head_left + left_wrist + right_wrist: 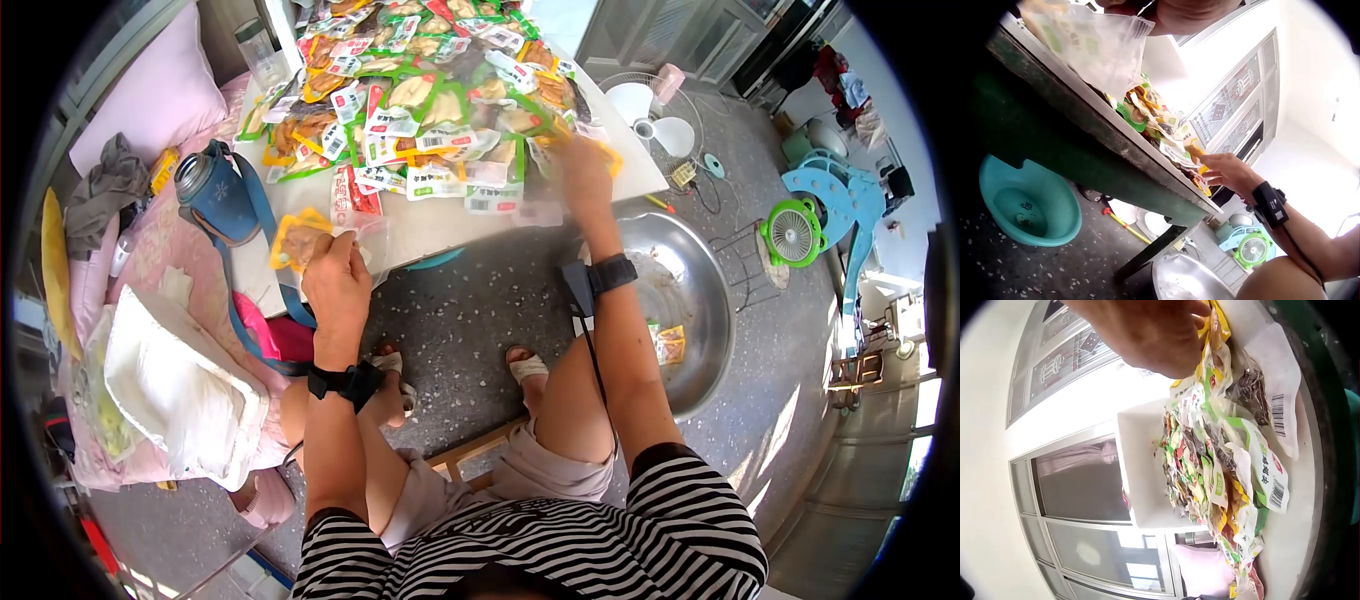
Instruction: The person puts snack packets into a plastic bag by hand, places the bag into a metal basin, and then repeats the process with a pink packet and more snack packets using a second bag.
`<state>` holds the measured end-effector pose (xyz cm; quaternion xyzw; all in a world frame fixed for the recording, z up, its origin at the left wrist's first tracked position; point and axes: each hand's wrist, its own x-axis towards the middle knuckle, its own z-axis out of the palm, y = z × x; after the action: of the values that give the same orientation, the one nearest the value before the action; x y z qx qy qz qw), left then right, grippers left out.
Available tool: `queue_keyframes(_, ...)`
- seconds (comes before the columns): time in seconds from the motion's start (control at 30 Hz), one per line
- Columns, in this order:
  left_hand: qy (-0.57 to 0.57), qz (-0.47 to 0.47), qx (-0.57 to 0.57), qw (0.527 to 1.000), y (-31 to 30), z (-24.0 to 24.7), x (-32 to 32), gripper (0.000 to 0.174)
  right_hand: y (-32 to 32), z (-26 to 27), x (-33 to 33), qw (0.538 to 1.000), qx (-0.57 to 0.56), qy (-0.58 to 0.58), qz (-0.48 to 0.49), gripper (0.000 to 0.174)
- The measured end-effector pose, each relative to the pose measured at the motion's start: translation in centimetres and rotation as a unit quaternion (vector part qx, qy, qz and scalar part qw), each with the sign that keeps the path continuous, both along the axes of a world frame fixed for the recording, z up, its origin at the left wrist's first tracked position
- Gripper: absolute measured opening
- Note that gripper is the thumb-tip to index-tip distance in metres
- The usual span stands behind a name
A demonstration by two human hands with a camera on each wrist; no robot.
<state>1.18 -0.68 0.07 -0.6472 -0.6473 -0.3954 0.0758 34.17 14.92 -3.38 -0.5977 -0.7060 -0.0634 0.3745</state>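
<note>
My left hand [335,278] grips a clear plastic bag [1100,47] above the near left table edge. A yellow-edged food packet [298,240] shows at this hand's fingertips, overlapping the bag. My right hand [585,185], blurred in the head view, is over the right end of a heap of sealed food packets [430,105]. In the right wrist view its fingers curl at another yellow-edged packet [1213,340]. The heap's packets have green, yellow, red and white printing and cover much of the table [420,222].
A steel basin [715,330] with a few packets stands on the floor at right. Under the table is a teal basin [1069,215]. A blue flask [222,195] with a strap and a white foam box [165,370] are at left. A green fan [795,233] stands farther right.
</note>
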Motion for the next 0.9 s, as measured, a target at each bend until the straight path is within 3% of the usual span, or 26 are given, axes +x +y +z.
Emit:
queue_keyframes(0.07, 0.003, 0.001, 0.002, 1.000, 0.0, 0.1, -0.1, 0.015, -1.6, 2.6, -0.4, 0.992, 0.098, 0.074, 0.006, 0.025)
queue_keyframes(0.13, -0.004, -0.002, 0.008, 1.000, 0.1, 0.0, -0.1, 0.015, -2.5, 4.4, -0.7, 0.957, 0.050, 0.280, 0.048, 0.023)
queue_keyframes(0.27, -0.017, 0.003, 0.004, 1.000, 0.2, -0.1, -0.2, 0.014, -4.4, 6.3, -1.8, 0.806, -0.045, 0.560, 0.186, 0.018)
queue_keyframes(0.4, -0.028, 0.005, 0.001, 1.000, 0.3, -0.2, -0.4, 0.011, -7.0, 7.2, -4.3, 0.664, -0.211, 0.632, 0.340, 0.012)
queue_keyframes(0.53, -0.039, 0.006, 0.013, 0.999, 0.3, -0.3, -0.7, 0.011, -8.5, 7.4, -6.3, 0.612, -0.321, 0.605, 0.396, 0.012)
queue_keyframes(0.57, -0.042, 0.004, 0.026, 0.999, 0.4, -0.5, -0.6, 0.009, -8.3, 7.1, -6.7, 0.577, -0.378, 0.595, 0.413, 0.017)
queue_keyframes(0.67, -0.034, -0.004, 0.022, 0.999, 0.3, -0.5, -0.6, 0.008, -8.7, 6.9, -8.5, 0.580, -0.446, 0.540, 0.416, 0.022)
queue_keyframes(0.8, -0.054, -0.011, 0.020, 0.998, 0.3, -0.4, -0.4, 0.005, -9.7, 6.7, -11.8, 0.701, -0.412, 0.438, 0.383, 0.033)
queue_keyframes(0.9, -0.052, -0.019, 0.009, 0.998, 0.1, -0.3, 0.0, 0.004, -9.1, 4.5, -14.2, 0.891, -0.198, 0.238, 0.332, 0.040)
